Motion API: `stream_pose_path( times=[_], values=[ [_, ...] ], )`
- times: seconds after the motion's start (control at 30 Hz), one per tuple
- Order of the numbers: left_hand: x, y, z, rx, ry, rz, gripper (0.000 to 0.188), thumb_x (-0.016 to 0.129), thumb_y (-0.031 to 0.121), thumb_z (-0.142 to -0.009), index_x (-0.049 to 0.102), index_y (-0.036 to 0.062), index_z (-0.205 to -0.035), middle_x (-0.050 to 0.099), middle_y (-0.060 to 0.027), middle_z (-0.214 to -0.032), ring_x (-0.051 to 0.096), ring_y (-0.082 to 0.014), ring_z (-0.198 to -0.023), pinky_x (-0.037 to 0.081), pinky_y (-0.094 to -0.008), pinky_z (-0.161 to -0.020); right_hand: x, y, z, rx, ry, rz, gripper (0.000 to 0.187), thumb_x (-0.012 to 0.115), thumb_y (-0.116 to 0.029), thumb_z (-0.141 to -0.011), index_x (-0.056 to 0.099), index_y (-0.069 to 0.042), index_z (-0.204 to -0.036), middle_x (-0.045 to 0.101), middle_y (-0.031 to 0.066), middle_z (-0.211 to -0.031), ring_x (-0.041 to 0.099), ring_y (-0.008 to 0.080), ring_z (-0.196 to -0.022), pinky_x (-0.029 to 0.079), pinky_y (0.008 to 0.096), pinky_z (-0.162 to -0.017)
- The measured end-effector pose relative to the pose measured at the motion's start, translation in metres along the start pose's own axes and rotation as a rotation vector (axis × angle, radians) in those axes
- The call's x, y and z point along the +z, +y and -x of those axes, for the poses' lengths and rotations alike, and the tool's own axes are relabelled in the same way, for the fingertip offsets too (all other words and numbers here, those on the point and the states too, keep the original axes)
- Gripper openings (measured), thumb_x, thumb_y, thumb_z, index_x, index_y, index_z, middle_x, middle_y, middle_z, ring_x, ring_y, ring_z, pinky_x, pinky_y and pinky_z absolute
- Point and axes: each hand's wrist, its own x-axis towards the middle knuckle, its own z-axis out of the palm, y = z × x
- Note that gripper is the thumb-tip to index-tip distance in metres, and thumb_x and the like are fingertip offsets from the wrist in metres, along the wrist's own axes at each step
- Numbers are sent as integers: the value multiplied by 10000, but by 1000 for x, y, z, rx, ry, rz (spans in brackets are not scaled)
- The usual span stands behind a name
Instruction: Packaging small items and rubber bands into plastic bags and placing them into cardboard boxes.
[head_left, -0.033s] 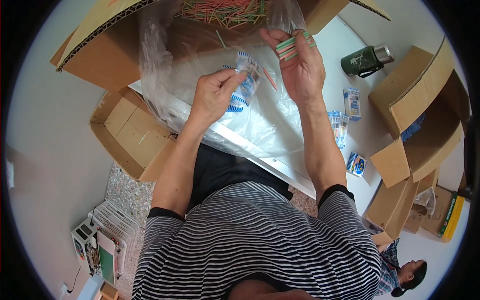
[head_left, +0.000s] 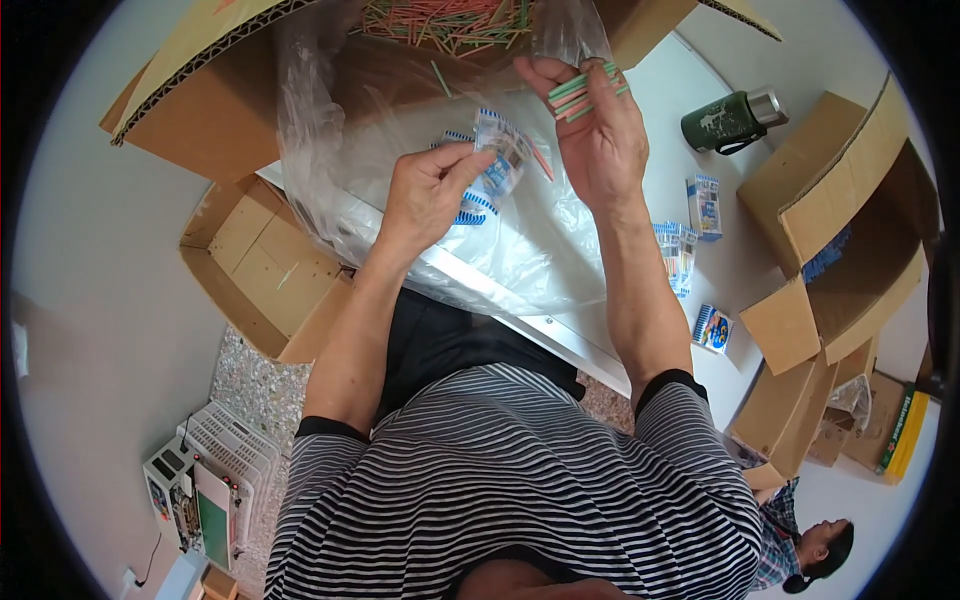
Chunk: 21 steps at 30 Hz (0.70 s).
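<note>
My left hand (head_left: pixel 425 195) pinches a small clear packet (head_left: pixel 508 172) with blue-and-white striped ends between thumb and fingers. Beneath it, partly hidden, more striped packets (head_left: pixel 470 214) lie on clear plastic sheeting (head_left: pixel 450 270). In my right hand (head_left: pixel 612 150), to the right and a little higher, is a bunch of thin green and pink sticks (head_left: pixel 580 98), held between thumb and fingers. A loose red stick (head_left: pixel 542 164) lies between the hands. Ahead, a heap of similar sticks (head_left: pixel 450 28) fills a plastic-lined cardboard box (head_left: pixel 205 115).
On the white table (head_left: pixel 655 140) at right are a dark green flask (head_left: pixel 722 122), small packs (head_left: pixel 705 207), and filled packets (head_left: pixel 677 258). An open carton (head_left: pixel 800 230) stands beyond them. A shallow cardboard box (head_left: pixel 265 270) sits at left. Another person (head_left: pixel 790 545) is at lower right.
The packet in my left hand has dipped slightly. My right hand has shifted a little to the left with the sticks still in it.
</note>
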Motion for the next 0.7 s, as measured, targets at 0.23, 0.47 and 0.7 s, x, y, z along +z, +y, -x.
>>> stream_pose_path(
  times=[0.23,0.47,0.7],
  values=[
    [6,-1,5,-112,54,252,221,737,158,-921,742,-28,-1039,706,-2,-824,582,-24,-707,464,-185,-611,-2,15,7,37,-2,-76,292,398,-248,-1076,551,-32,-1199,662,206,-1207,537,444,-1272,323,526,-1151],
    [2,0,7,-201,80,380,200,731,163,-927,749,-19,-1009,703,-1,-818,575,-22,-704,465,-190,-616,0,16,10,104,68,-45,291,364,-264,-1085,535,-44,-1169,660,203,-1206,531,433,-1285,342,508,-1133],
    [5,-7,15,-16,67,46,221,715,189,-945,736,-28,-983,632,37,-743,505,-33,-689,437,-214,-616,7,17,10,69,46,-33,285,387,-273,-1081,547,-55,-1172,638,236,-1241,537,424,-1282,344,495,-1127]
  ],
)
